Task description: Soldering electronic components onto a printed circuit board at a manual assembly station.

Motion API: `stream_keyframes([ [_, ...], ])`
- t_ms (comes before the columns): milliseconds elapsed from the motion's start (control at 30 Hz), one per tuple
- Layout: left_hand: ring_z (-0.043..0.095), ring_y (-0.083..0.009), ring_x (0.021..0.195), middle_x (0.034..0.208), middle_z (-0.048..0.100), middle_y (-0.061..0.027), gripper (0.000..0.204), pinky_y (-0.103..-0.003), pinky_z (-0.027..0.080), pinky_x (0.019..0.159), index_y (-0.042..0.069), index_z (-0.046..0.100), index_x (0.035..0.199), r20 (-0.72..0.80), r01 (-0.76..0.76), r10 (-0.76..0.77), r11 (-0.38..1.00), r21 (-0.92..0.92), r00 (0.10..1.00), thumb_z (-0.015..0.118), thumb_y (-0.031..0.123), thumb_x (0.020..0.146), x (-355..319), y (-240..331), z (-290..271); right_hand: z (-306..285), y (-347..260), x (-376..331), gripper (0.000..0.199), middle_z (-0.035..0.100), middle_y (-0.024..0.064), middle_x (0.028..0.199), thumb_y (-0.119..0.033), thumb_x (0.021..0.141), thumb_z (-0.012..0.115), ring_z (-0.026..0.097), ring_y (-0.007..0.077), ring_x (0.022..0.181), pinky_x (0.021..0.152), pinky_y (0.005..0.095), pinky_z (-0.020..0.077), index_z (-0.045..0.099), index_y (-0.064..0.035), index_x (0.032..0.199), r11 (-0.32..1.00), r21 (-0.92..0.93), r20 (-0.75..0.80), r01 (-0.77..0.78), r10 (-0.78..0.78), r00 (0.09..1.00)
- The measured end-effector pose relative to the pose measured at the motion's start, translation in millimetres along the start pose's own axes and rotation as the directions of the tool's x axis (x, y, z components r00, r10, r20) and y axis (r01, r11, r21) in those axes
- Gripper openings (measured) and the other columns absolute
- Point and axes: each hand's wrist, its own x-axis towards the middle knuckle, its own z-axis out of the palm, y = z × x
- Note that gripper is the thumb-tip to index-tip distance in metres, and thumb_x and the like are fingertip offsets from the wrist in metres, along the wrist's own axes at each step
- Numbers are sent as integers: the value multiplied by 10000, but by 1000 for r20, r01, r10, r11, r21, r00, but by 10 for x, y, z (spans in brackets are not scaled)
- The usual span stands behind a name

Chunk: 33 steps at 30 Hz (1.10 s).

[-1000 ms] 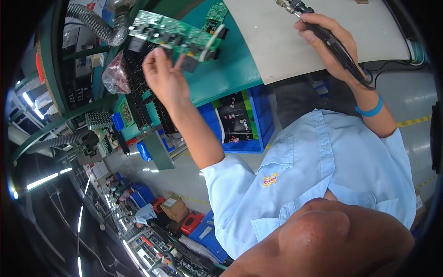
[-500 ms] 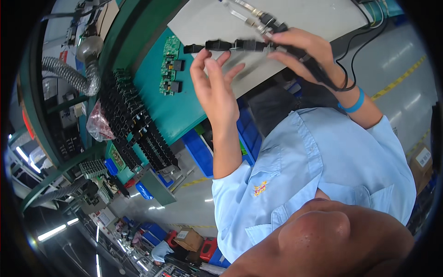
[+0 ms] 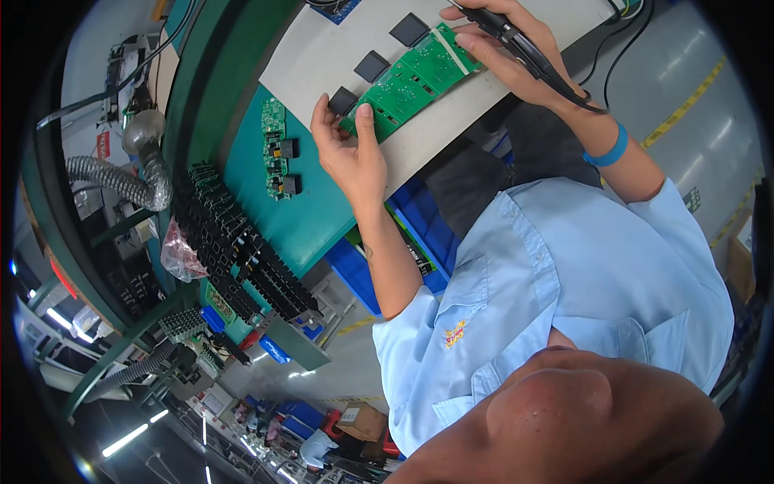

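A long green circuit board (image 3: 411, 87) is held tilted above the white work surface, with three black square parts along its far edge. My left hand (image 3: 352, 157) grips its left end between thumb and fingers. My right hand (image 3: 528, 64) is closed around a black corded pen-shaped tool (image 3: 509, 39), whose tip is near the frame's top edge. Fingers of the same hand touch the board's right end, beside a pale strip across it. A second green board (image 3: 275, 153) with black blocks lies on the green mat (image 3: 310, 214), left of my left hand.
Many black-and-green boards stand in a dense row (image 3: 250, 250) at the left. Beyond them are a clear plastic bag (image 3: 179, 254) and a flexible silver duct (image 3: 113, 179). Blue bins (image 3: 423, 222) sit below the bench edge. The tool's cord (image 3: 621, 60) hangs at the right.
The board, edge-on before, is turned so its green face shows. My left thumb and fingers have closed on its end. My right hand has shifted upward with the tool.
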Motion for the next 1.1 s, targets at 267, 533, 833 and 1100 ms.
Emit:
stream_keyframes([
  [267, 556, -187, 949, 1150, 632, -141, 576, -287, 477, 821, -13, 556, 1441, -8, 19, -19, 1000, 4, 1000, 781, 196, 955, -36, 24, -14, -9, 37, -23, 425, 740, 156, 1216, 2, 958, 687, 719, 208, 968, 851, 300, 573, 573, 15, 1368, 999, 27, -8, 38, -38, 999],
  [533, 566, -181, 940, 1155, 641, -149, 582, -274, 483, 790, -18, 572, 1448, -49, 47, -47, 999, 7, 998, 790, 188, 950, -71, 126, 4, -35, 17, -22, 427, 741, 157, 1219, -6, 959, 695, 711, 200, 919, 819, 292, 565, 577, 17, 1368, 991, -4, 7, 131, -131, 991],
  [833, 571, -176, 917, 1147, 663, -159, 596, -271, 482, 786, -27, 574, 1458, -52, 45, -45, 999, -1, 998, 795, 188, 947, -103, 127, -9, -60, 53, -39, 410, 747, 160, 1208, -10, 959, 700, 684, 179, 814, 754, 289, 553, 585, 21, 1350, 985, 6, 12, 172, -172, 985],
  [1100, 575, -176, 922, 1138, 666, -158, 597, -270, 482, 794, -29, 577, 1453, -59, 39, -39, 999, 1, 998, 801, 186, 942, -116, 133, -13, -54, 19, -46, 412, 737, 172, 1233, 5, 951, 705, 701, 189, 860, 784, 284, 563, 582, 26, 1344, 987, 52, 19, 151, -152, 988],
])
